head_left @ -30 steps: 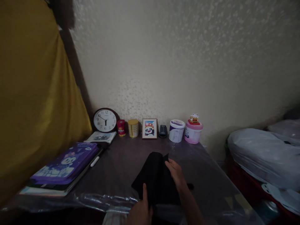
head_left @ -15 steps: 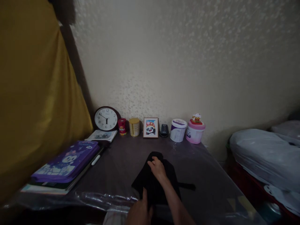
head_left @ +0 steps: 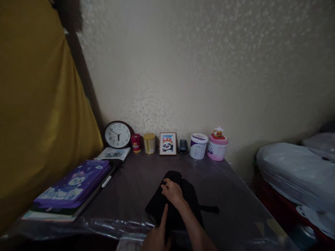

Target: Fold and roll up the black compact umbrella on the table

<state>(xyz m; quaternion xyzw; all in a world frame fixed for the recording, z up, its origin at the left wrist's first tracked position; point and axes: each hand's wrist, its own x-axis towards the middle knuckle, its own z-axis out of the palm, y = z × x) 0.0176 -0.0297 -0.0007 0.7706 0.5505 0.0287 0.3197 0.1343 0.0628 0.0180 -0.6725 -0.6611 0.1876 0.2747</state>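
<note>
A black cloth piece with a narrow strap [head_left: 209, 208] lies folded near the front of the table; its exact kind I cannot make out. My right hand [head_left: 173, 191] rests on the upper part of this black cloth [head_left: 190, 195], fingers apart and slightly bent. Lower down, at the table's front edge, is my left hand [head_left: 156, 237], its index finger stretched out and touching the cloth. Its other fingers are partly hidden in shadow.
Along the wall stand a clock [head_left: 117, 135], a red can [head_left: 136, 143], a yellow-lidded can [head_left: 149, 143], a framed panda picture [head_left: 168, 143], a white tub [head_left: 198, 146] and a pink-lidded tub [head_left: 217, 147]. A purple case [head_left: 73, 184] tops books at left. Clear plastic [head_left: 104, 225] covers the table.
My right hand has come slightly down across the cloth, with its fingers flatter. My left index finger reaches a little farther up onto it. The view has shifted slightly.
</note>
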